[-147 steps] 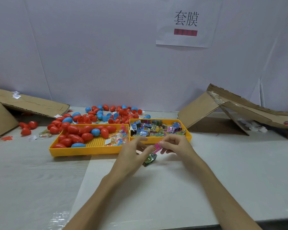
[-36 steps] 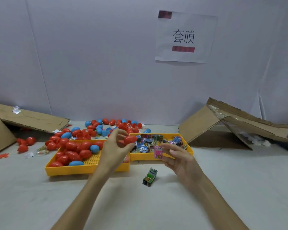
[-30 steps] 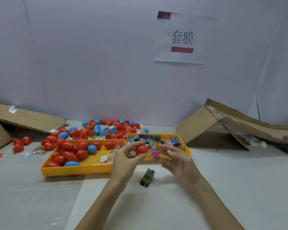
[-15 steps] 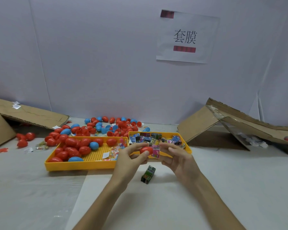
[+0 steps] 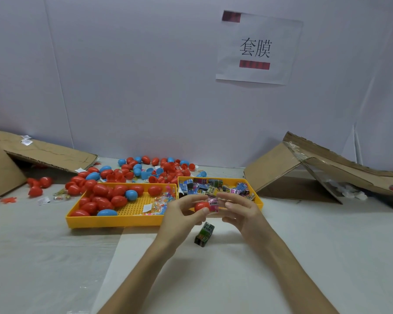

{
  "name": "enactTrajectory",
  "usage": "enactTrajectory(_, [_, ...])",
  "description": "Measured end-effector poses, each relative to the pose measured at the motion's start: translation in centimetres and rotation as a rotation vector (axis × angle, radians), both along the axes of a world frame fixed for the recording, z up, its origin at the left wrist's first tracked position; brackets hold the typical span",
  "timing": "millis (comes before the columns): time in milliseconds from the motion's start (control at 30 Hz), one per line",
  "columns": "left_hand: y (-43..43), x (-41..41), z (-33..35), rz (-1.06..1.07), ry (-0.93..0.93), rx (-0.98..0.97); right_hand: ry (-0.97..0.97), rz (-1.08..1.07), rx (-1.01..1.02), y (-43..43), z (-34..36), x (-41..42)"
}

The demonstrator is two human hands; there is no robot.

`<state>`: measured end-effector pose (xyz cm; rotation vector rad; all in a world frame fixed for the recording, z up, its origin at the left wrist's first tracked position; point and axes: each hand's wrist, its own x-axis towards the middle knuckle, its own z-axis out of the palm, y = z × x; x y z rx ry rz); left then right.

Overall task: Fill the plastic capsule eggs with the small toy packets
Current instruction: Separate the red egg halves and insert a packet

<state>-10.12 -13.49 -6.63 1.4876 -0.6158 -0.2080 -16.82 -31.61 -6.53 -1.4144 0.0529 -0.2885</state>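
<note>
**Q:** Where is the red plastic capsule egg (image 5: 201,206)?
**A:** Your left hand (image 5: 179,214) pinches it above the white surface (image 5: 304,245), grip curled round it, just before the yellow plastic tray of packets (image 5: 260,205).
**Q:** And your right hand (image 5: 241,211)?
**A:** Its grip holds a small pink toy packet (image 5: 213,203) against the egg. A green packet (image 5: 204,234) lies on the surface beneath.

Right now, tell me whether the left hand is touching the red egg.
Touching. The head view shows the left hand pinching the red egg between thumb and fingertips.
</note>
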Motion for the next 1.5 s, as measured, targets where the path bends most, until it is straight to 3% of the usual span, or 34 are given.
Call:
enactTrajectory(333, [-0.10,-0.02,-0.01,-0.025,0.044,0.017,-0.130,-0.175,-0.233,0.26,-0.39,0.15])
enactTrajectory(533, [-0.03,-0.19,-0.08,-0.064,0.060,0.045,-0.097,-0.122,-0.294,0.53,-0.64,0.23])
enactTrajectory(1500, [-0.05,0.18,-0.41,-0.046,0.032,0.120,-0.125,-0.064,-0.340,0.91,-0.18,-0.15])
